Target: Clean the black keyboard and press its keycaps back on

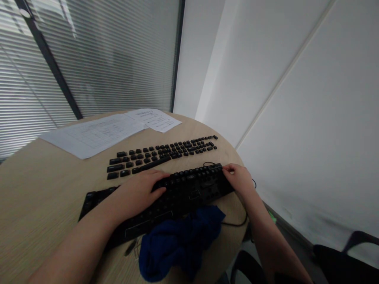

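Observation:
A black keyboard (180,201) lies on the round wooden table, with keycaps in its top row and bare areas lower down. My left hand (148,189) rests over its middle, thumb and fingers apart near the upper keys. At the keyboard's far right end, my right hand (237,176) has thumb and forefinger pinched together by the top corner; anything between them is too small to make out. Loose black keycaps (115,168) stand in rows behind the keyboard. A crumpled dark blue cloth (174,244) lies against its near edge.
Printed papers (97,134) lie at the back left of the table (38,189). A small wire tool (137,249) is beside the cloth. The keyboard's cable (237,225) loops at the right edge. Black chairs (340,264) stand at the lower right, near a white wall.

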### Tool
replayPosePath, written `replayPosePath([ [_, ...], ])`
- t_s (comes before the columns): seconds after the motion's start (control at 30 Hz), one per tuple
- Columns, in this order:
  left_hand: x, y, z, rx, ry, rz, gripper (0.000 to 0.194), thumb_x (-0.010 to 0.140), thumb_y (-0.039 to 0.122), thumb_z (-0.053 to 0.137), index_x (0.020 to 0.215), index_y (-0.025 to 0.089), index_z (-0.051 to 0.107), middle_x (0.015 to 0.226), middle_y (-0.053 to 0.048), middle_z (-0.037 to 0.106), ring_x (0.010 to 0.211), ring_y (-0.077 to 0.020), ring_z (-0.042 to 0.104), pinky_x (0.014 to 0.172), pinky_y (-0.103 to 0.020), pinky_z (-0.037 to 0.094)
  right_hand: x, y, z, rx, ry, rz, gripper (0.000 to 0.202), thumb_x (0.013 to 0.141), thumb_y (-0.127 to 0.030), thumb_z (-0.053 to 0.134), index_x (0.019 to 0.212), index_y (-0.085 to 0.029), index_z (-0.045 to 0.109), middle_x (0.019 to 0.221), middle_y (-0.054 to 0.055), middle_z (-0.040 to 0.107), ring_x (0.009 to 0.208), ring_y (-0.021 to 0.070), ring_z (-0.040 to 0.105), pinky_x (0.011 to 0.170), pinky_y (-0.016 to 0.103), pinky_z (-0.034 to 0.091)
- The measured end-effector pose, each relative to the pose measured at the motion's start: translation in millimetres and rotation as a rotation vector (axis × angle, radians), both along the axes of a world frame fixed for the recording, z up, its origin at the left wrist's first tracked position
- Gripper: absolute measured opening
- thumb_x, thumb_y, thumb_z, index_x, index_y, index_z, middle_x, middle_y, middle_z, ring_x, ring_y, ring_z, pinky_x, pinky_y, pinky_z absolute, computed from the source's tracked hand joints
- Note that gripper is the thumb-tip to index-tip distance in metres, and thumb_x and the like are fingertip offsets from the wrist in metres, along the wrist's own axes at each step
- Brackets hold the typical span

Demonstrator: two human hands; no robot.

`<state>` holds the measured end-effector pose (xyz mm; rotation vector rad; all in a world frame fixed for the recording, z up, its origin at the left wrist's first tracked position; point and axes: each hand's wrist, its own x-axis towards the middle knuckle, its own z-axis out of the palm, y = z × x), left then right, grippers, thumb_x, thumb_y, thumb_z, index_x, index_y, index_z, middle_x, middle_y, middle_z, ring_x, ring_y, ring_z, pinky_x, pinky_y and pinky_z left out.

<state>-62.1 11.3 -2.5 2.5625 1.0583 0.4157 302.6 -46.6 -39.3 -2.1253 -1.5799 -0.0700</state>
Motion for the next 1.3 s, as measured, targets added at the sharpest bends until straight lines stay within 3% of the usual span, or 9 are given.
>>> replayPosePath([
  [0.37,-0.9,1.0,-0.1,0.003,0.013,0.002,0.048,0.09,0.04,0.051,0.13,0.02,0.068,0.133,-0.01,0.069,0.122,-0.0296,0.064,0.111,-0.046,0.046,3.4,1.2,-8.0,0.003,-0.018,-0.004,0.019,0.084,-0.032,0.062,0.088,-0.027,0.079,0.088,0.003,0.079,0.084,0.0227,0.072,0.071,0.03,0.05],
  [0.5,-1.4,0.3,0.8,-0.018,0.009,0.011,0.048,0.09,0.039,0.051,0.13,0.021,0.068,0.134,-0.01,0.068,0.123,-0.0292,0.064,0.112,-0.046,0.046,3.7,0.0,-12.0,0.109,0.036,0.008,0.02,0.085,-0.033,0.06,0.088,-0.026,0.078,0.09,0.004,0.079,0.08,0.0218,0.071,0.073,0.031,0.051],
  [0.63,-2.2,1.6,-1.0,-0.019,-0.001,0.011,0.047,0.089,0.038,0.053,0.13,0.022,0.068,0.133,-0.009,0.069,0.122,-0.0292,0.064,0.112,-0.045,0.046,5.1,0.0,-13.8,0.293,0.076,-0.01,0.034,0.086,-0.033,0.055,0.111,-0.02,0.075,0.102,0.008,0.077,0.062,0.0179,0.064,0.073,0.034,0.053],
  [0.7,-2.9,2.3,-2.0,-0.019,0.003,0.007,0.047,0.09,0.038,0.053,0.132,0.022,0.067,0.134,-0.009,0.069,0.123,-0.0287,0.064,0.113,-0.045,0.045,6.6,1.3,-15.4,0.333,0.068,0.025,0.035,0.086,-0.028,0.052,0.111,-0.018,0.074,0.108,0.009,0.076,0.069,0.0193,0.066,0.076,0.035,0.054],
  [0.83,-3.6,0.6,-0.1,-0.022,0.015,0.009,0.047,0.091,0.037,0.052,0.132,0.02,0.067,0.135,-0.01,0.068,0.124,-0.0283,0.063,0.113,-0.045,0.045,9.6,5.4,-21.0,0.258,0.022,0.118,0.029,0.083,-0.018,0.049,0.089,-0.021,0.077,0.109,0.008,0.075,0.101,0.0238,0.068,0.091,0.037,0.053],
  [0.97,-3.0,-2.5,4.4,-0.009,-0.004,0.019,0.043,0.091,0.035,0.052,0.129,0.023,0.069,0.133,-0.009,0.07,0.123,-0.0278,0.064,0.111,-0.045,0.046,11.4,8.6,-26.0,0.204,0.013,0.127,0.029,0.083,-0.016,0.049,0.092,-0.022,0.076,0.106,0.006,0.075,0.102,0.0226,0.068,0.1,0.038,0.05],
  [1.3,-2.8,-5.4,17.9,0.109,-0.057,0.074,0.036,0.094,0.034,0.047,0.117,0.023,0.074,0.119,-0.008,0.075,0.11,-0.0254,0.068,0.103,-0.041,0.051,8.9,8.3,-23.7,0.218,0.001,0.143,0.028,0.084,-0.017,0.05,0.089,-0.023,0.077,0.11,0.007,0.076,0.102,0.0236,0.069,0.098,0.04,0.052],
])
